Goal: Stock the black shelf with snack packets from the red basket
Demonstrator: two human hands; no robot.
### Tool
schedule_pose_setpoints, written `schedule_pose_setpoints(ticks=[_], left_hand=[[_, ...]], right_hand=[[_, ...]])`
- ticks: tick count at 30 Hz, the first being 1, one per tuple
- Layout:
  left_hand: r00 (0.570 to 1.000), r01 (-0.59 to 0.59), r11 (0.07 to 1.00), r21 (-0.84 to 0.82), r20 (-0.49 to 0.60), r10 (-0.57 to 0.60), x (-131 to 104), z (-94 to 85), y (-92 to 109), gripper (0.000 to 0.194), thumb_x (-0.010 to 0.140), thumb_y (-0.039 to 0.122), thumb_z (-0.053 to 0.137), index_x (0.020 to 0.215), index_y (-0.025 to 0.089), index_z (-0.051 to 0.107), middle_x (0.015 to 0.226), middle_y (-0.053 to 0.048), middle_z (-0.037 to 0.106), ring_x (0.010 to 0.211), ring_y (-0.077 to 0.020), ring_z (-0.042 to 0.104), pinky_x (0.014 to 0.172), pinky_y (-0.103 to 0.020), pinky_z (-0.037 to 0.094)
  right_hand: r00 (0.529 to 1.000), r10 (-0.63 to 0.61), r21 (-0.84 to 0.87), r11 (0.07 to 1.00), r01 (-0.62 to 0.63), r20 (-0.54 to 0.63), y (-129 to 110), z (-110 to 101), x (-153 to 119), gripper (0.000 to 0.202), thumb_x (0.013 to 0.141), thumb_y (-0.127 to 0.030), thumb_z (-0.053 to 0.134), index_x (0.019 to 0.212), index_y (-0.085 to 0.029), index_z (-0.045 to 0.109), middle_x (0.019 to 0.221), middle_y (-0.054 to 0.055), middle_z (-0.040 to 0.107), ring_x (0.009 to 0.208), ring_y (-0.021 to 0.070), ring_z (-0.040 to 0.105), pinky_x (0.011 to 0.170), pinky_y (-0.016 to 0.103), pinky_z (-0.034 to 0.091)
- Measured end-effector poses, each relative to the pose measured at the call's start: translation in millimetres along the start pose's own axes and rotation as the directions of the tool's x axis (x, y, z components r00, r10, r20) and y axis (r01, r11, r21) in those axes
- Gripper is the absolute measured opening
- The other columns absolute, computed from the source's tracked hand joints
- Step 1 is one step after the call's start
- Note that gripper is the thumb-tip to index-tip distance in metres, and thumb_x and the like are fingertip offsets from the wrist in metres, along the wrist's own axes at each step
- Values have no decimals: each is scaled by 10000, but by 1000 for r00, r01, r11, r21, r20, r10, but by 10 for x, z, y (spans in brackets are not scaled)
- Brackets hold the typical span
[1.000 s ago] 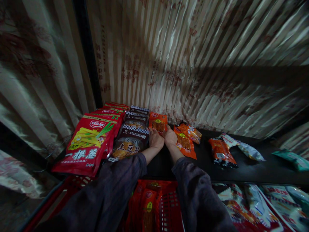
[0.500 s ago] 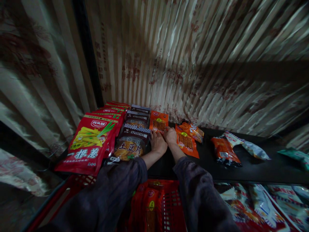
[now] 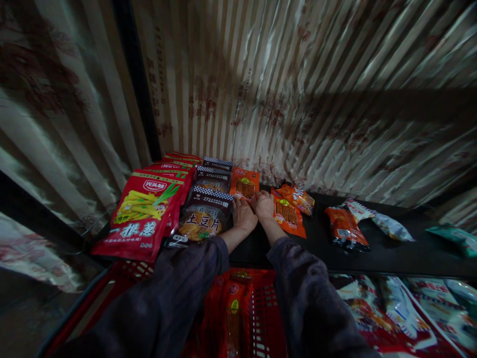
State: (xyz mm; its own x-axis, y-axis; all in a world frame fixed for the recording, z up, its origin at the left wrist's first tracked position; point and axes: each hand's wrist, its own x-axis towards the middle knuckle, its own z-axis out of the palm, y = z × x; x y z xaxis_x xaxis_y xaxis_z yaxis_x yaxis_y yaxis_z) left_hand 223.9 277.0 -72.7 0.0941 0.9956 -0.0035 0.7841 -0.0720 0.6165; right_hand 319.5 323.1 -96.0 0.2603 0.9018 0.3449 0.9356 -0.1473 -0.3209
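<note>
An orange snack packet [image 3: 245, 183] with a yellow label lies at the back of the black shelf [image 3: 316, 243]. Both my left hand [image 3: 243, 216] and my right hand [image 3: 264, 206] are at its near edge, fingers curled and pressed on it side by side. Left of my left hand lie dark potato-chip bags [image 3: 201, 216] with checkered tops, overlapping in a row. Another orange packet [image 3: 288, 219] lies flat to the right of my right hand, partly under a crumpled orange bag [image 3: 297, 198].
Large red snack bags [image 3: 139, 216] overlap at the shelf's left end. Farther right lie an orange bag [image 3: 346, 228], a white bag [image 3: 393, 227] and a green bag [image 3: 456, 238]. Below, a red basket [image 3: 263, 318] holds orange packets [image 3: 233, 318]. A pleated curtain [image 3: 223, 74] hangs behind.
The view has shifted slightly. My hands remain at the near edge of the orange packet, which lies in the same place between the dark bags and the other orange packet.
</note>
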Motion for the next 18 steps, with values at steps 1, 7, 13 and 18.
schedule_pose_setpoints(ticks=[1, 7, 13, 18], left_hand=[[1000, -10, 1000, 9, 1, 10, -7, -2, 0, 564, 869, 206, 468, 1385, -15, 417, 1563, -263, 271, 1488, -298, 188, 1209, -413, 183], [985, -161, 987, 2, 68, 161, -248, -89, 111, 575, 878, 149, 374, 1438, 18, 403, 1525, -192, 398, 1495, -253, 168, 1226, -399, 114], [968, -244, 969, -48, 52, 246, -788, -491, -96, 655, 781, 112, 460, 1431, 38, 431, 1545, -162, 379, 1492, -251, 186, 1224, -380, 193], [980, -197, 976, 91, 16, 196, -889, -941, -582, 628, 794, 147, 499, 1413, 45, 453, 1595, -156, 270, 1508, -267, 53, 1227, -373, 133]], right_hand=[[1000, -19, 15, 1000, 19, -12, 4, -12, -7, 285, 898, -211, 489, 1068, -184, 715, 1188, 123, 657, 1129, 238, 556, 1000, 338, 396], [992, -79, 206, 974, 98, -98, -28, -209, -98, 352, 897, -167, 429, 1141, -155, 681, 1184, 107, 688, 1096, 205, 610, 1016, 317, 422], [999, 40, 375, 926, -31, -16, -90, -363, -276, 314, 893, -245, 473, 1106, -201, 699, 1059, 81, 739, 991, 203, 670, 923, 313, 479], [998, 34, 535, 842, -59, 57, -305, -192, -494, 273, 861, -319, 515, 999, -213, 725, 921, 44, 751, 923, 202, 676, 849, 301, 506]])
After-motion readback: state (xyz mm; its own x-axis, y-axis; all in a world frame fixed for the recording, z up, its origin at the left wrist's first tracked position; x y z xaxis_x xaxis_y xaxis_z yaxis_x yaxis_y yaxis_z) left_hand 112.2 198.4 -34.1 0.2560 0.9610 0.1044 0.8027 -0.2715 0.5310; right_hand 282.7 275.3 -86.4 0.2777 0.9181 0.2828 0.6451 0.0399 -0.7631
